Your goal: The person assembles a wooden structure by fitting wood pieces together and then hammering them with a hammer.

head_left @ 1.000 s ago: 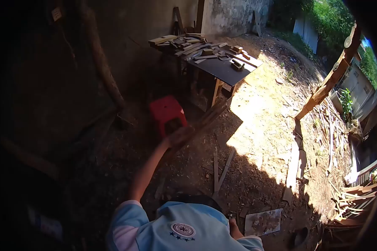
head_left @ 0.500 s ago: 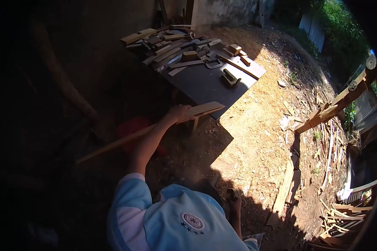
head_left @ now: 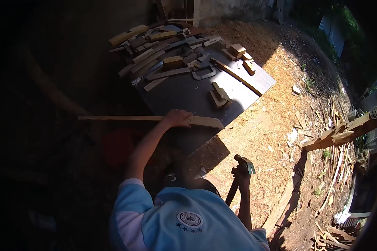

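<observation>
My left hand (head_left: 178, 118) is closed around a long wooden board (head_left: 207, 121) near its right end. That end lies at the front corner of the dark table (head_left: 192, 96), and the thin far end reaches left into shadow. Low on the right, my right hand (head_left: 241, 173) grips a hammer (head_left: 249, 165), its head raised above my fist and its handle slanting down to the left. A small wooden block piece (head_left: 220, 96) sits on the table beyond the board, beside a metal C-clamp (head_left: 204, 73).
Several wood offcuts (head_left: 163, 52) cover the table's back half, with a long strip (head_left: 238, 77) along its right side. Sawdust (head_left: 255, 134) covers the sunlit ground. A timber beam (head_left: 339, 136) juts in at right. Something red (head_left: 117, 146) stands in shadow below the board.
My right hand has come up and forward, bringing the hammer into clear view. The board has swung from a slant to nearly level, its left end higher. The view has shifted slightly.
</observation>
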`<action>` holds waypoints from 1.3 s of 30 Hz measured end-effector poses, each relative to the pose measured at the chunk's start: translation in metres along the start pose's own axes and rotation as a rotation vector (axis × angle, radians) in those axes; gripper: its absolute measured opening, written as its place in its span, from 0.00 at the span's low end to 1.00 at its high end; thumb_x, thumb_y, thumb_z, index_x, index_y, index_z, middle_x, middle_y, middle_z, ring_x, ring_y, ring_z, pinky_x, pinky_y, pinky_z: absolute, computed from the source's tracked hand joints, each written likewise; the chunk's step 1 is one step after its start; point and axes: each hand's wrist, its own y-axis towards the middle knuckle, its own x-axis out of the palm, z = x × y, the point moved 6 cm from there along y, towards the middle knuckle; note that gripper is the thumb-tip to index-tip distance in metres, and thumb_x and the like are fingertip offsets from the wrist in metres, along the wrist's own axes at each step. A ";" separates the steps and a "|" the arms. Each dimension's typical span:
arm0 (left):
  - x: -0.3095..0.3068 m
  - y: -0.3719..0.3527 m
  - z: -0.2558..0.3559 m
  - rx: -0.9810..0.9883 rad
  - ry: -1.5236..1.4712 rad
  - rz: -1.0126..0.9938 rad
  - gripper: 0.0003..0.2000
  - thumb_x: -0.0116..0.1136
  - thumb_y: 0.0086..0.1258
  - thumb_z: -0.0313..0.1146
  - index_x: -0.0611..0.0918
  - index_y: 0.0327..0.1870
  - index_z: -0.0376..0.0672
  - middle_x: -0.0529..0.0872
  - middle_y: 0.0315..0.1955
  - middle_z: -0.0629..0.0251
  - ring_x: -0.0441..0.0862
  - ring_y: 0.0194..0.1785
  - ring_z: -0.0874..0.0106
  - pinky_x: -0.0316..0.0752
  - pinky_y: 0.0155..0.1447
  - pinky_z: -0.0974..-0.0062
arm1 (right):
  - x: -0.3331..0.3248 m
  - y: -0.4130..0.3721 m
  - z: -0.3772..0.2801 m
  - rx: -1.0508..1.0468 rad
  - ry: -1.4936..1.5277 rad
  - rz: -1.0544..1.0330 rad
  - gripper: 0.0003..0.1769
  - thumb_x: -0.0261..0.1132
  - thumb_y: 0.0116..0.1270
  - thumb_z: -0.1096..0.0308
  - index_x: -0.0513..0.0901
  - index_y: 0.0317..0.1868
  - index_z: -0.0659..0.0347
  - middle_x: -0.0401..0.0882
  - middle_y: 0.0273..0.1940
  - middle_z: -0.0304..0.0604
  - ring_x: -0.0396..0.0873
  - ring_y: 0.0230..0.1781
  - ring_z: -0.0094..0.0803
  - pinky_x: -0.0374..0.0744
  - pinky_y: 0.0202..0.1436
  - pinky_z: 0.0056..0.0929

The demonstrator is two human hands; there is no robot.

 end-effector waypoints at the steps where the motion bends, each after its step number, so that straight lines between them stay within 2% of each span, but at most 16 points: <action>1: 0.003 0.011 -0.005 -0.009 0.025 0.018 0.33 0.64 0.52 0.59 0.76 0.58 0.52 0.82 0.44 0.60 0.80 0.50 0.58 0.76 0.54 0.60 | 0.007 0.010 -0.016 -0.059 -0.037 -0.048 0.20 0.59 0.63 0.74 0.76 0.57 0.56 0.70 0.32 0.36 0.78 0.29 0.24 0.77 0.27 0.22; 2: 0.010 0.018 -0.011 -0.021 0.048 0.027 0.33 0.64 0.52 0.59 0.76 0.58 0.51 0.83 0.43 0.60 0.80 0.50 0.59 0.76 0.54 0.61 | 0.011 0.031 -0.016 -0.141 -0.184 -0.130 0.16 0.55 0.68 0.70 0.75 0.56 0.60 0.73 0.33 0.38 0.79 0.29 0.24 0.76 0.26 0.19; 3: 0.017 0.021 -0.018 -0.032 0.072 0.033 0.33 0.65 0.52 0.58 0.76 0.57 0.50 0.83 0.41 0.60 0.80 0.49 0.59 0.76 0.54 0.61 | 0.008 0.050 0.001 -0.031 0.158 -0.067 0.14 0.69 0.55 0.76 0.76 0.42 0.66 0.79 0.28 0.39 0.82 0.27 0.27 0.78 0.25 0.22; 7: 0.023 0.031 -0.029 0.065 0.201 0.104 0.33 0.63 0.52 0.58 0.76 0.57 0.47 0.79 0.44 0.62 0.75 0.51 0.62 0.73 0.56 0.64 | 0.028 0.090 -0.024 -0.204 -0.066 -0.134 0.15 0.68 0.56 0.77 0.76 0.44 0.65 0.79 0.31 0.38 0.82 0.29 0.26 0.76 0.25 0.22; 10: -0.001 0.021 -0.011 0.087 0.258 0.269 0.35 0.65 0.52 0.55 0.73 0.60 0.45 0.75 0.49 0.61 0.72 0.54 0.62 0.69 0.58 0.65 | 0.052 0.111 -0.052 -0.275 0.065 -0.252 0.16 0.66 0.58 0.75 0.75 0.48 0.64 0.80 0.31 0.39 0.81 0.30 0.25 0.76 0.28 0.22; 12: -0.001 0.024 0.007 0.056 0.382 0.321 0.35 0.66 0.52 0.52 0.71 0.62 0.46 0.72 0.51 0.60 0.70 0.54 0.61 0.67 0.59 0.65 | 0.071 0.127 -0.079 -0.304 -0.182 -0.239 0.16 0.65 0.58 0.75 0.76 0.48 0.64 0.82 0.32 0.40 0.81 0.30 0.25 0.76 0.28 0.22; 14: 0.008 0.035 0.020 0.048 0.246 0.305 0.36 0.67 0.54 0.49 0.70 0.63 0.45 0.71 0.51 0.58 0.70 0.55 0.61 0.66 0.60 0.64 | 0.087 0.144 -0.079 -0.211 -0.015 -0.252 0.11 0.64 0.59 0.76 0.78 0.43 0.64 0.82 0.34 0.41 0.81 0.30 0.25 0.76 0.30 0.23; 15: 0.011 0.039 0.024 0.050 0.180 0.293 0.36 0.67 0.54 0.48 0.69 0.64 0.45 0.71 0.51 0.57 0.70 0.55 0.60 0.65 0.61 0.64 | 0.101 0.138 -0.110 -0.302 -0.170 -0.251 0.08 0.64 0.59 0.75 0.80 0.40 0.64 0.82 0.34 0.41 0.81 0.30 0.25 0.76 0.31 0.23; 18: -0.011 0.039 0.040 0.110 -0.256 0.346 0.33 0.65 0.58 0.43 0.68 0.64 0.43 0.73 0.51 0.56 0.73 0.53 0.60 0.69 0.59 0.64 | 0.129 0.182 -0.098 -0.316 -0.005 -0.323 0.10 0.65 0.58 0.74 0.81 0.42 0.64 0.83 0.36 0.40 0.81 0.35 0.27 0.76 0.33 0.23; 21: 0.003 0.048 0.034 -0.003 -1.013 0.405 0.27 0.65 0.59 0.37 0.73 0.61 0.41 0.78 0.49 0.54 0.78 0.51 0.63 0.73 0.54 0.65 | 0.147 0.216 -0.088 -0.351 0.129 -0.366 0.15 0.64 0.58 0.77 0.80 0.47 0.65 0.82 0.40 0.40 0.80 0.40 0.27 0.78 0.39 0.24; 23: 0.013 0.064 0.027 -0.030 -0.902 0.379 0.23 0.67 0.58 0.36 0.78 0.55 0.40 0.82 0.45 0.55 0.81 0.49 0.66 0.75 0.52 0.68 | 0.157 0.206 -0.114 -0.523 0.135 -0.306 0.18 0.64 0.57 0.78 0.79 0.50 0.65 0.82 0.42 0.39 0.79 0.43 0.27 0.79 0.43 0.25; 24: 0.011 0.067 0.028 -0.048 -0.850 0.369 0.21 0.67 0.58 0.36 0.80 0.52 0.39 0.84 0.43 0.55 0.82 0.47 0.67 0.75 0.51 0.69 | 0.161 0.199 -0.122 -0.472 0.258 -0.382 0.20 0.64 0.56 0.80 0.78 0.52 0.65 0.82 0.42 0.40 0.80 0.43 0.27 0.80 0.47 0.27; 28: 0.014 0.079 0.039 -0.143 -0.790 0.254 0.17 0.68 0.56 0.35 0.83 0.46 0.39 0.86 0.40 0.57 0.83 0.47 0.67 0.75 0.51 0.70 | 0.168 0.212 -0.105 -0.767 -0.312 -0.227 0.22 0.68 0.54 0.73 0.78 0.52 0.64 0.82 0.44 0.42 0.81 0.43 0.29 0.80 0.46 0.28; 33: 0.020 0.080 0.035 -0.175 -0.787 0.310 0.15 0.67 0.58 0.33 0.83 0.46 0.39 0.86 0.40 0.58 0.83 0.47 0.69 0.76 0.50 0.71 | 0.165 0.213 -0.097 -0.436 -0.095 -0.240 0.23 0.70 0.56 0.62 0.80 0.52 0.58 0.82 0.46 0.43 0.82 0.45 0.32 0.79 0.45 0.30; 36: 0.007 0.071 0.029 -0.141 -0.916 0.523 0.11 0.63 0.59 0.29 0.84 0.44 0.42 0.87 0.38 0.59 0.85 0.45 0.68 0.77 0.48 0.71 | 0.162 0.206 -0.113 -0.608 -0.063 -0.207 0.19 0.68 0.60 0.69 0.79 0.50 0.67 0.82 0.42 0.43 0.80 0.39 0.26 0.78 0.42 0.26; 39: 0.015 0.064 0.011 -0.202 -0.981 0.567 0.08 0.63 0.60 0.27 0.85 0.40 0.39 0.87 0.37 0.60 0.84 0.43 0.71 0.77 0.47 0.74 | 0.164 0.209 -0.111 -0.530 -0.072 -0.136 0.16 0.67 0.62 0.66 0.81 0.46 0.68 0.83 0.39 0.41 0.80 0.36 0.25 0.78 0.40 0.25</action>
